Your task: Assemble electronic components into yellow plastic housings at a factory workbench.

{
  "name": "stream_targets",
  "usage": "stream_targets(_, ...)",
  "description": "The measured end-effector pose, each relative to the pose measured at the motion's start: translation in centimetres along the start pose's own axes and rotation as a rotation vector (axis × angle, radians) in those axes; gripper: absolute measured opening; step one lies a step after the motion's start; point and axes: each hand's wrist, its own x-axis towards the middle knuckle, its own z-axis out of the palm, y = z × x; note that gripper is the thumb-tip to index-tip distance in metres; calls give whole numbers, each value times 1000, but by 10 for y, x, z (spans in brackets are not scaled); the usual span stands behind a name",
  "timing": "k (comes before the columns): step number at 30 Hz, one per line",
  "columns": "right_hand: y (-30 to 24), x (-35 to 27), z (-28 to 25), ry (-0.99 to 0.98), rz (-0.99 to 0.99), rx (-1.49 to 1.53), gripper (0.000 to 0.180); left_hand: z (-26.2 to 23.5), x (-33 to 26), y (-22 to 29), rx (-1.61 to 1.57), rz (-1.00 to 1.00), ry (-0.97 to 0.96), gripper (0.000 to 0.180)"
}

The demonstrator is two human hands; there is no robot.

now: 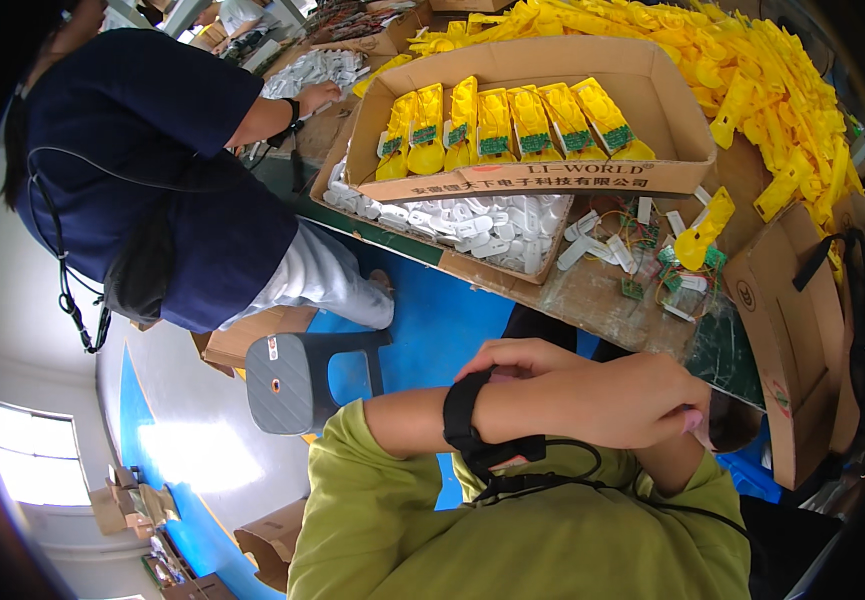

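My forearms cross in front of my green shirt, the left passing over the right. My left hand [647, 400] is at the right, fingers curled, with a small pink piece [693, 420] at the fingertips; what it is I cannot make out. Around my left forearm sits a black wrist strap [464, 415]. My right hand [520, 353] shows behind that forearm, its bent fingers against the strap's upper edge; the forearm hides part of them. Beyond, on the bench [592, 292], lie a yellow plastic part [704, 230], white plastic pieces [620, 253] and green circuit boards with wires [631, 289].
A cardboard tray [687, 150] holds a row of yellow parts with green boards. Beneath it, another box contains white pieces [492, 225]. Yellow parts [752, 80] heap behind. A co-worker in dark blue [142, 170] stands left by a grey stool [292, 385]. An open carton [787, 340] is right.
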Motion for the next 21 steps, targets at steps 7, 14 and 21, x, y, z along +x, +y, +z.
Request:
stream_targets(7, 34, 12, 6, 207, 37, 185, 16, 11, 5, -7, 73, 8, -4, 11)
stream_targets(14, 39, -4, -2, 114, 205, 491, 23, 12, 3, -27, 921, 188, 134, 10)
stream_targets(21, 24, 2, 7, 93, -8, 433, 35, 35, 4, -1, 615, 262, -36, 13)
